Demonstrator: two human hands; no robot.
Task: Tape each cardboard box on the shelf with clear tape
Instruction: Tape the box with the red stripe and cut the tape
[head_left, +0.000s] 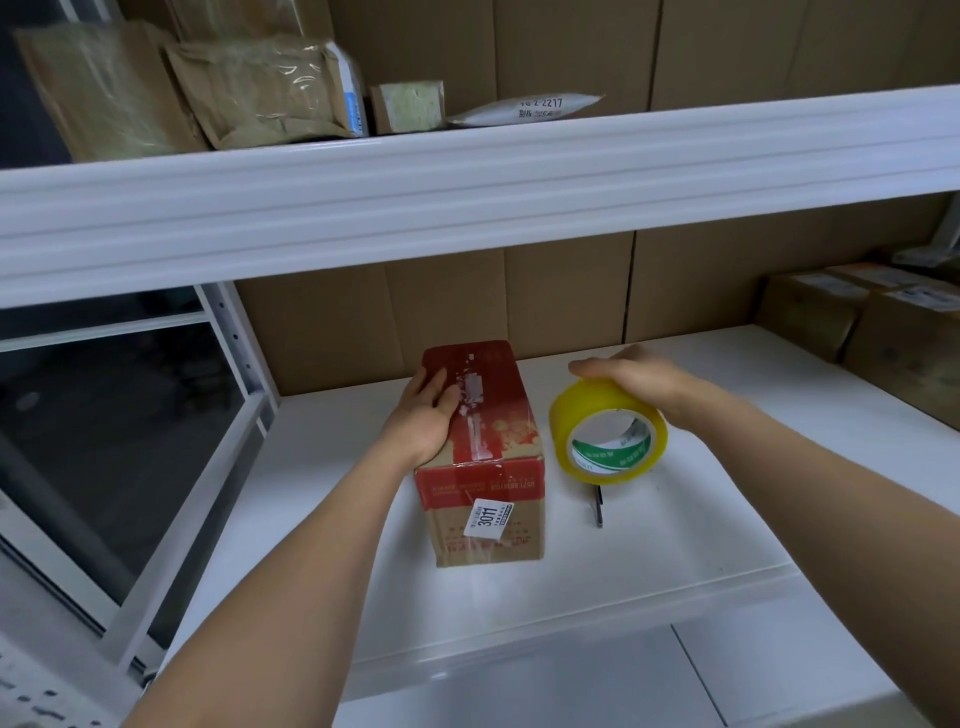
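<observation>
Red-topped cardboard box (483, 447) at frame centre on the white shelf (727, 509), bearing a "3011" label (490, 517). Left hand (423, 415) lies flat on its top left edge, fingers straight. Right hand (631, 379) grips the yellowish tape roll (605, 434) standing just right of it. More boxes (872, 327) at right edge.

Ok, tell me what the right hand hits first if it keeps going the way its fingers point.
The right hand, gripping the tape roll, points left, toward the red cardboard box. That box's right side probably comes first, though depth is hard to judge.
</observation>
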